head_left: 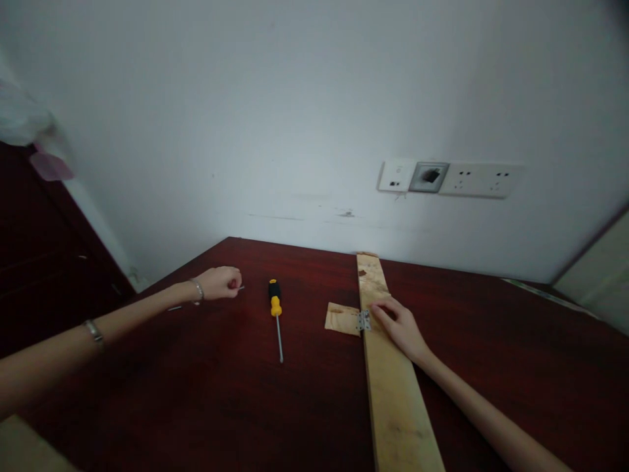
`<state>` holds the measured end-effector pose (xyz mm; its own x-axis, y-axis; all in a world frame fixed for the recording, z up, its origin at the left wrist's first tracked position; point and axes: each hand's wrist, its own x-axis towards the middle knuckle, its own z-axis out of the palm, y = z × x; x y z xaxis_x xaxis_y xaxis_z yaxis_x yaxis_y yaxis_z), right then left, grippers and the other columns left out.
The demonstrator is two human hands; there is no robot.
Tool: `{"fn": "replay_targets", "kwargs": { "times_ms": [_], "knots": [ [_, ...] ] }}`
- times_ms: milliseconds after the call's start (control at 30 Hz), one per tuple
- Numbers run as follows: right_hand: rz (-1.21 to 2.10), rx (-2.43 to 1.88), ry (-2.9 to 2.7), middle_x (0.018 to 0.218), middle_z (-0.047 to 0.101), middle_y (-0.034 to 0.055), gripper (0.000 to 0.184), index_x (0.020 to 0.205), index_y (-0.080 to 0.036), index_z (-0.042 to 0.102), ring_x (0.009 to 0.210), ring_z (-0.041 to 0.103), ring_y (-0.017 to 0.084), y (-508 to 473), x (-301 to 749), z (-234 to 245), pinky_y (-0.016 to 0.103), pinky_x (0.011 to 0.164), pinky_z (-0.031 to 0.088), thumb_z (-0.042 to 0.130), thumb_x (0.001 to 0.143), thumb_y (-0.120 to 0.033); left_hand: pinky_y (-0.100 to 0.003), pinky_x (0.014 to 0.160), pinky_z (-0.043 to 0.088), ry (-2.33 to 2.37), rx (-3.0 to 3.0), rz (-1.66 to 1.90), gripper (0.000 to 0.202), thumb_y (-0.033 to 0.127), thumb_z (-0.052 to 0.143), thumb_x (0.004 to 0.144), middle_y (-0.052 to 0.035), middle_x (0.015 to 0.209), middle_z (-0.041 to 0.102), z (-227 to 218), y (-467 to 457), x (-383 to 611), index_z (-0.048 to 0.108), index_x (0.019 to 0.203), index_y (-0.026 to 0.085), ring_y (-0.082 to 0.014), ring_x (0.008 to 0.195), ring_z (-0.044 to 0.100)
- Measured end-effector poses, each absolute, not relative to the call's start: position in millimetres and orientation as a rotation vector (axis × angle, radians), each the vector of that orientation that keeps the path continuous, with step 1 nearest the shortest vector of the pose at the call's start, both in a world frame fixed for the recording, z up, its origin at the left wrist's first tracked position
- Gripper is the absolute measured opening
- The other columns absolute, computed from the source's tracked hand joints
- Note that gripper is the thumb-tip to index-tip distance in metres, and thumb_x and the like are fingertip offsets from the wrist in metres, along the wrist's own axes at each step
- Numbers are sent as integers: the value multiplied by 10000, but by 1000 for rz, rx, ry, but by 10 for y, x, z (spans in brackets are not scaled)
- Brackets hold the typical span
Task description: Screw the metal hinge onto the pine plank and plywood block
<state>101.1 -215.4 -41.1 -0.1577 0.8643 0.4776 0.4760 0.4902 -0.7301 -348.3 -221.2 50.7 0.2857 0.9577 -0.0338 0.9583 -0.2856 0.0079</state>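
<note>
My left hand (223,282) is closed above the left part of the table. A thin grey metal piece, seemingly a screw (241,288), sticks out from its fingers. On the long wooden plank (396,393) rests my right hand (399,326), thumb and fingers drawn together at the edge of a metal hinge (364,320); whatever is between the fingertips is hidden. The hinge spans the plank and a small wood piece (343,318) lying to its left. Between my hands lies a screwdriver (276,307) with a yellow and black handle, its tip toward me.
The dark red table (221,400) meets a white wall (295,131) with a row of sockets (472,180). Another thin metal piece (174,308) lies beside my left forearm. A pale object (29,449) shows at bottom left, and a flat strip (550,298) at far right.
</note>
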Motion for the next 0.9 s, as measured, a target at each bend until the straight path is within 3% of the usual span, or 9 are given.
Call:
{"fn": "replay_targets", "kwargs": {
  "times_ms": [233,433,900],
  "knots": [
    [518,-1098,-1788,812,662,49,215,764,-196,658,805,605,209,-2159,984,-382,329,778,456,514,826,-343,-207,603,412,1165,2342,731,105,244,555,676,-11,735,558,515,-1908,-2335,571,670,141,-102,653,509],
    [536,-1096,-1792,823,666,50,196,777,-197,659,812,607,207,-2161,986,-380,330,790,455,513,831,-315,-194,580,414,930,2110,1039,130,250,593,708,-20,739,568,376,-1833,-1427,583,680,123,-88,634,511],
    [512,-1054,-1899,843,618,55,140,822,-193,663,833,581,198,-2196,986,-301,339,788,451,540,834,-258,-205,604,441,901,1836,1099,136,231,646,689,-24,705,601,-33,-1934,-1147,614,694,99,-99,650,536]
  ]
}}
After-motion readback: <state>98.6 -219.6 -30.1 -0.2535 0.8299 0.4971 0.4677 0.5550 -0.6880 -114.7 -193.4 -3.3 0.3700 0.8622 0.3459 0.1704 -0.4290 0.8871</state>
